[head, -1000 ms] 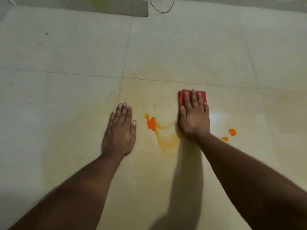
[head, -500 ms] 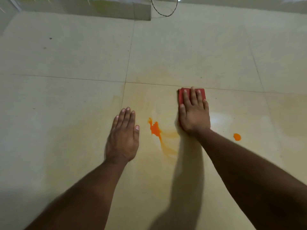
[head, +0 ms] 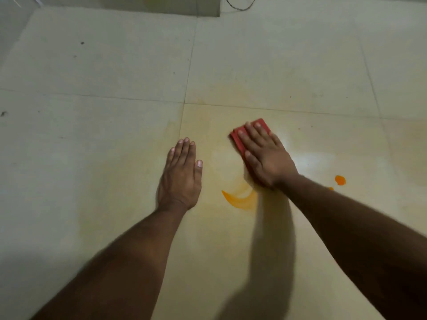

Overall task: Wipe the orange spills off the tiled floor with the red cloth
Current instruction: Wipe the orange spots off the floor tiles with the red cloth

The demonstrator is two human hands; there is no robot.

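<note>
My right hand (head: 265,155) lies flat with straight fingers on the folded red cloth (head: 239,140), pressing it against the cream tiled floor (head: 115,158). Most of the cloth is hidden under the hand. Just below the hand's heel an orange smear (head: 240,199) curves in a crescent. Two small orange drops (head: 340,180) sit to the right of my right forearm. My left hand (head: 182,174) rests flat on the tile to the left of the smear, fingers straight and together, holding nothing.
Faint yellowish wipe marks cover the tile around both hands. A low step or ledge (head: 161,8) runs along the top edge, with a dark cable (head: 240,5) looping beside it. Grout lines cross just beyond the cloth.
My right hand has swept the cloth leftward and turned it at an angle. The orange blob between my hands is now smeared into a thin crescent. My left hand has stayed planted.
</note>
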